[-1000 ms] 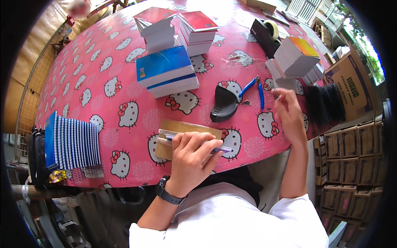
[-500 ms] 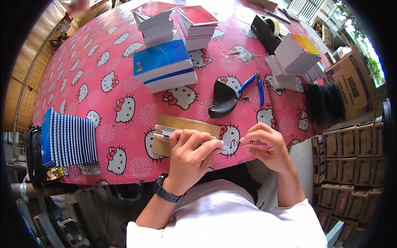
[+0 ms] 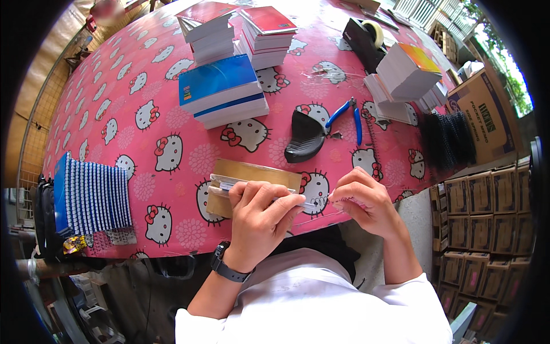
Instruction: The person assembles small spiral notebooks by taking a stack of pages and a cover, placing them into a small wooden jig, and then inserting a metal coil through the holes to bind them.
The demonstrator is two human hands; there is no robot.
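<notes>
My left hand (image 3: pixel 263 215) is closed over a small notepad (image 3: pixel 226 186), holding it against a brown wooden block (image 3: pixel 249 170) at the near edge of the table. Most of the pad is hidden under my fingers. At the pad's right end, a dark spiral binding coil (image 3: pixel 321 202) sticks out toward my right hand (image 3: pixel 366 200). The thumb and fingers of that hand pinch the coil's outer end. How far the coil runs into the pad is hidden by my left hand.
Blue-handled cutting pliers (image 3: pixel 356 123) lie beyond my hands beside a black scoop-shaped holder (image 3: pixel 303 137). Blue-covered notepads (image 3: pixel 220 83) and red ones (image 3: pixel 266 28) stand stacked farther back. Bound pads (image 3: pixel 97 195) stand at left; dark coils (image 3: pixel 450 140) lie at right near a cardboard box (image 3: pixel 487 114).
My right hand has moved slightly left toward the pad, and less of the coil shows around its fingers. My left hand keeps its hold on the pad.
</notes>
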